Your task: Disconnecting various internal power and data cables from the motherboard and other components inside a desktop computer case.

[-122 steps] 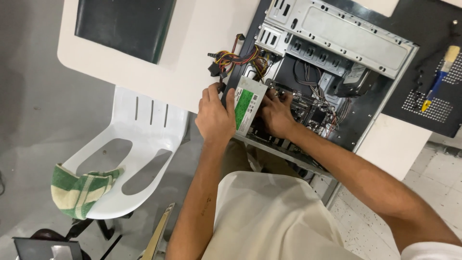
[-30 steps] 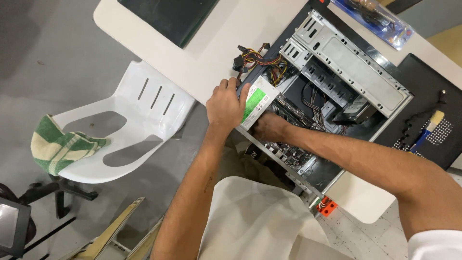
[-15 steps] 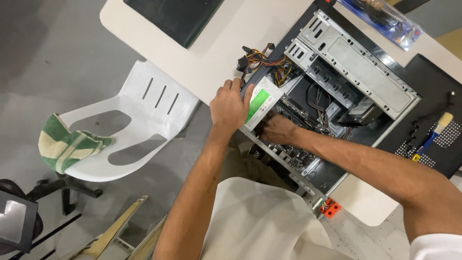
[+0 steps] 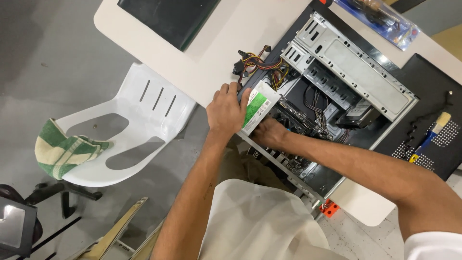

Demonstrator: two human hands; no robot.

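Note:
An open computer case lies on its side on a white table. At its near corner sits a grey power supply with a green label. My left hand grips the outer side of the power supply. My right hand reaches inside the case just under the power supply, touching its inner side; its fingers are partly hidden. A bundle of coloured cables spills from the power supply onto the table.
A white plastic chair with a green striped cloth stands left of me. A black mat with a yellow-handled brush lies right of the case. A dark panel rests at the table's far left.
The view has shifted slightly; both hands stay on the power supply at the case corner, with no clear movement of it.

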